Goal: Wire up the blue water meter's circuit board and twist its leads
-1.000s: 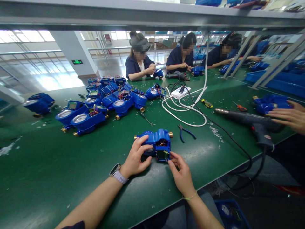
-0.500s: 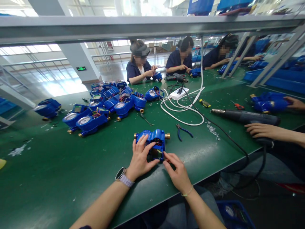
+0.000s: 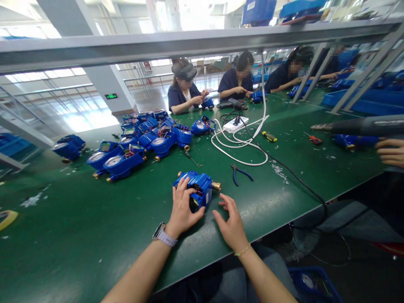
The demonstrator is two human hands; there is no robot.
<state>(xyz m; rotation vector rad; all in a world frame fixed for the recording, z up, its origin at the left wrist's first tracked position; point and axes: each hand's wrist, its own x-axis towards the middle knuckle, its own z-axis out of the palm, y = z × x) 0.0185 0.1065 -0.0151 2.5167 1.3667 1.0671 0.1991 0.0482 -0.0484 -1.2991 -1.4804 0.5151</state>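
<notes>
A blue water meter [image 3: 206, 188] with brass pipe ends lies on the green bench in front of me, its housing open with wires and a circuit board partly showing. My left hand [image 3: 183, 208] grips it from the left, fingers over the top and thumb at the near edge. Just right of the meter, my right hand [image 3: 232, 223] is held apart from it, fingers spread and holding nothing. Blue-handled pliers [image 3: 235, 176] rest beyond my right hand. Behind the meter lies a thin screwdriver [image 3: 191, 158].
Several more blue water meters [image 3: 164, 141] crowd the bench's far left. A white power strip [image 3: 236, 124] with looped cable, a yellow screwdriver [image 3: 269, 136] and a red-handled tool [image 3: 314, 139] lie beyond. At right, a co-worker's hand [image 3: 391, 152] is beside a heat gun [image 3: 356, 125].
My right hand has come away from the meter and opened. The meter has turned slightly under my left hand. At right, the heat gun has risen off the bench.
</notes>
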